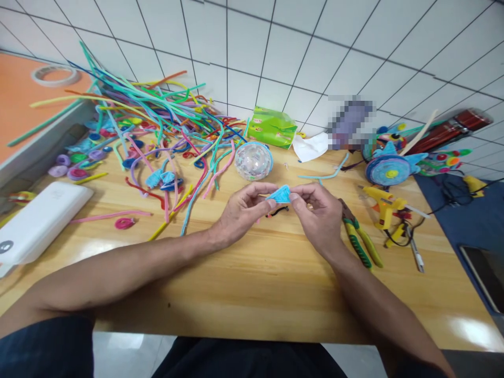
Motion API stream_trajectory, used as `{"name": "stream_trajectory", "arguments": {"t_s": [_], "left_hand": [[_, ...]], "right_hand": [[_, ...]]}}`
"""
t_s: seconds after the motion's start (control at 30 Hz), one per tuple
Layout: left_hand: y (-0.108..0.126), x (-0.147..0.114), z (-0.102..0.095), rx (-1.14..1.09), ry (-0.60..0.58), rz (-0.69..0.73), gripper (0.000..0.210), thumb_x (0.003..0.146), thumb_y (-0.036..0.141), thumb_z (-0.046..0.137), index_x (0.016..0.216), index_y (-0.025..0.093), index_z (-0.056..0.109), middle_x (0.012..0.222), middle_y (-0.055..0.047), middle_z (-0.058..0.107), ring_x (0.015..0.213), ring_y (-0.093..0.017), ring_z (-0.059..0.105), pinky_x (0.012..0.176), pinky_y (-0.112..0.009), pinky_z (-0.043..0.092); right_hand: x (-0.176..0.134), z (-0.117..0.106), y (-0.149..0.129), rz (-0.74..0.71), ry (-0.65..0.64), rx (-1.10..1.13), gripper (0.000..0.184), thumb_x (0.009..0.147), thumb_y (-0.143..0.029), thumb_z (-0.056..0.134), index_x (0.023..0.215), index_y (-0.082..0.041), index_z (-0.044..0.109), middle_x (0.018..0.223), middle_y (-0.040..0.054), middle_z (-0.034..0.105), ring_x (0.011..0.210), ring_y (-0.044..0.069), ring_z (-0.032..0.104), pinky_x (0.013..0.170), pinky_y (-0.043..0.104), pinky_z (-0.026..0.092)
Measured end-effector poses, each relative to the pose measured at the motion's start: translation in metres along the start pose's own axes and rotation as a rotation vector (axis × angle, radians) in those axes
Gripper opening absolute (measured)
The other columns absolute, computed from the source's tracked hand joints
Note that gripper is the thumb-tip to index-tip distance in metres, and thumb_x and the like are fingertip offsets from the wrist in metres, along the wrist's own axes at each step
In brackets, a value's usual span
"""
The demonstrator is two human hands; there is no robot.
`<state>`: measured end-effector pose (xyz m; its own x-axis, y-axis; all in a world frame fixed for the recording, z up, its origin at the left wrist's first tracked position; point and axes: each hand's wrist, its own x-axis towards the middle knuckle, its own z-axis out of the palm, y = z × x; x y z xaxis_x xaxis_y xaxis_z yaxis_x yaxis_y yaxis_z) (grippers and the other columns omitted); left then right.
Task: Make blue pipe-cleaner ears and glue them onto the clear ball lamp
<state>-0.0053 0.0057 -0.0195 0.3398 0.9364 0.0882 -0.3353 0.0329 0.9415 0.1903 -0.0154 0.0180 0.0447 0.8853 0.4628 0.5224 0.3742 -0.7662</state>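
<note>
A small blue triangle of fuzzy pipe cleaner (280, 195) is pinched between both hands above the middle of the table. The thumb and fingers of my left hand (246, 210) hold its left corner. At its right end, the thumb and forefinger of my right hand (319, 212) grip the edge. Just beyond the hands sits a clear round dome-like container (254, 160). Beneath them, a short dark strip (280, 210) is partly visible on the wood. Pliers with green and yellow handles (360, 239) lie right beside my right hand.
Loose coloured pipe cleaners (157, 107) pile up at the back left. A white power bank-like box (47, 218) lies at left. Yellow glue gun (380, 202), craft knife (417, 252), blue disc-shaped craft piece (389, 170) and red flask (449, 131) are at right. A green packet (271, 127) leans near the tiled wall.
</note>
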Motion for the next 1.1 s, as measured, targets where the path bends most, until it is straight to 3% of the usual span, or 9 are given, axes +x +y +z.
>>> {"name": "stream_trajectory", "arguments": {"t_s": [0.1, 0.23, 0.37, 0.6, 0.9, 1.1], "left_hand": [[0.001, 0.003, -0.001, 0.002, 0.003, -0.019, 0.044, 0.087, 0.041, 0.090, 0.121, 0.019, 0.076, 0.116, -0.008, 0.081, 0.077, -0.013, 0.075, 0.059, -0.022, 0.056], [-0.001, 0.005, -0.001, 0.071, 0.004, 0.018, 0.040, 0.087, 0.049, 0.089, 0.107, 0.017, 0.076, 0.092, -0.005, 0.079, 0.066, -0.011, 0.067, 0.054, -0.022, 0.052], [0.000, 0.004, -0.001, 0.272, 0.028, 0.144, 0.037, 0.092, 0.054, 0.084, 0.094, 0.017, 0.078, 0.083, -0.004, 0.080, 0.070, -0.014, 0.070, 0.065, -0.026, 0.056], [-0.003, 0.006, -0.009, 0.577, 0.019, 0.354, 0.013, 0.098, 0.028, 0.074, 0.091, 0.019, 0.080, 0.090, -0.005, 0.082, 0.085, -0.017, 0.074, 0.088, -0.033, 0.058], [-0.006, 0.006, -0.007, 0.628, 0.005, 0.242, 0.018, 0.098, 0.029, 0.073, 0.086, 0.018, 0.078, 0.078, -0.003, 0.080, 0.072, -0.014, 0.070, 0.071, -0.026, 0.051], [-0.005, 0.005, -0.009, 0.727, -0.044, 0.269, 0.019, 0.096, 0.020, 0.068, 0.079, 0.018, 0.077, 0.075, -0.002, 0.077, 0.072, -0.014, 0.068, 0.069, -0.026, 0.048]], "right_hand": [[-0.001, 0.000, -0.004, -0.144, -0.015, -0.135, 0.010, 0.096, -0.024, 0.070, 0.090, -0.026, 0.076, 0.079, 0.0008, 0.075, 0.068, 0.016, 0.063, 0.066, 0.033, 0.051], [-0.005, 0.004, -0.005, -0.174, -0.079, -0.172, 0.007, 0.098, -0.025, 0.071, 0.098, -0.026, 0.077, 0.080, 0.0007, 0.074, 0.067, 0.017, 0.062, 0.064, 0.033, 0.050], [-0.008, 0.006, -0.002, -0.231, -0.126, -0.249, 0.006, 0.098, -0.025, 0.073, 0.103, -0.026, 0.077, 0.082, 0.0011, 0.074, 0.069, 0.017, 0.064, 0.067, 0.033, 0.051], [-0.007, 0.002, 0.005, -0.401, -0.159, -0.438, 0.016, 0.104, -0.016, 0.063, 0.102, -0.024, 0.076, 0.089, 0.0047, 0.076, 0.084, 0.021, 0.070, 0.076, 0.036, 0.052], [-0.009, 0.005, 0.012, -0.375, -0.215, -0.442, 0.013, 0.107, -0.018, 0.062, 0.106, -0.025, 0.073, 0.096, 0.0048, 0.079, 0.089, 0.021, 0.074, 0.078, 0.035, 0.054], [-0.009, 0.004, 0.015, -0.370, -0.270, -0.486, 0.010, 0.105, -0.023, 0.065, 0.105, -0.025, 0.075, 0.094, 0.0064, 0.081, 0.088, 0.024, 0.074, 0.077, 0.037, 0.052]]}}
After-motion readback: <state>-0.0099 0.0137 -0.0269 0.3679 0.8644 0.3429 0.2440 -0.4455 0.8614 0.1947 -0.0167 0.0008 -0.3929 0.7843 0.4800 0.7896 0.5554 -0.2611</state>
